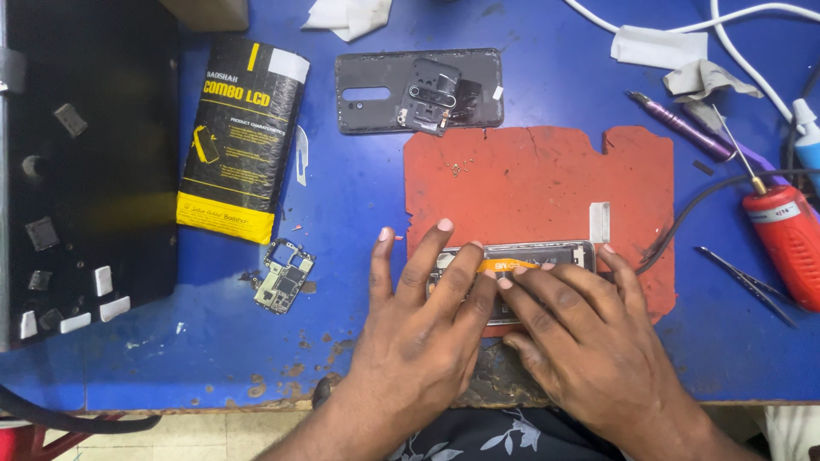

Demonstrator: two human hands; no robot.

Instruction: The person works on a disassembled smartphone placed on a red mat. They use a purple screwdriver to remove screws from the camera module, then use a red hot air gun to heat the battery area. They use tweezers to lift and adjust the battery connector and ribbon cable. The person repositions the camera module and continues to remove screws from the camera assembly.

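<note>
An opened phone body [559, 254] lies on a red mat [538, 179] near the table's front edge, with an orange flex cable [506, 265] across its battery. My left hand [423, 329] lies flat over the phone's left half, fingers spread. My right hand [581, 329] covers the middle, its fingertips touching the orange cable. Much of the phone is hidden under both hands. Neither hand lifts anything.
A dark phone back cover [376, 90] with loose parts lies behind the mat. A green circuit board [284, 277] sits left of my hands, beside a black-and-yellow pouch [243, 141]. A red-handled tool [790, 239], tweezers [743, 282], a purple pen tool [679, 124] and white cables lie right. A black box [85, 162] stands far left.
</note>
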